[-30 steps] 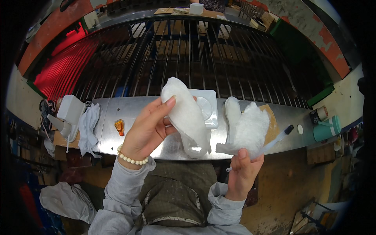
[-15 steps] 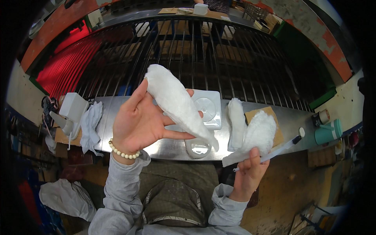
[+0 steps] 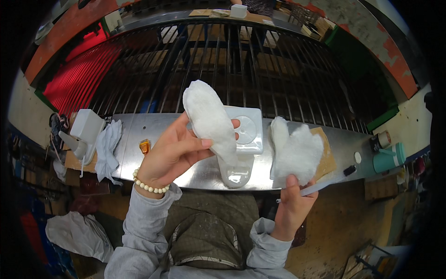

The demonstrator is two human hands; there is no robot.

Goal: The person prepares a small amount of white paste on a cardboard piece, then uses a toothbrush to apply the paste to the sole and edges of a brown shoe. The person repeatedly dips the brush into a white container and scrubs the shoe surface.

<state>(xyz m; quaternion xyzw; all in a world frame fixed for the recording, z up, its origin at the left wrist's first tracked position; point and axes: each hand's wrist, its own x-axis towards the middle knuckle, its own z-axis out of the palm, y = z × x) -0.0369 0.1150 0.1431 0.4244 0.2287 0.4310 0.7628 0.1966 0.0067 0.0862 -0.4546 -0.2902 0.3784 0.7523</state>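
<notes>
My left hand (image 3: 169,156), with a beaded bracelet at the wrist, grips a fluffy white insole (image 3: 208,109) between thumb and fingers, raised above the bench. My right hand (image 3: 296,204) holds another white insole (image 3: 301,151) by its lower end. Across the same hand lies a white-handled brush (image 3: 320,185) with a dark head pointing right. Behind the insole in my left hand is a white rectangular plastic piece (image 3: 255,139) with a round recess. A glossy rounded form (image 3: 238,176) sits in front of it. More white insoles (image 3: 278,130) lie behind the right-hand one.
A metal bench (image 3: 127,158) runs across, with dark bars (image 3: 223,69) behind. On the left are a white box-shaped device (image 3: 87,125), a crumpled white glove (image 3: 109,149) and an amber piece (image 3: 145,147). Tan cardboard (image 3: 327,151) and a teal mug (image 3: 389,157) are on the right.
My left hand has turned, its thumb now pressing across the insole, which shows its broad face. My right hand has tilted its insole upright. The amber piece has come into view.
</notes>
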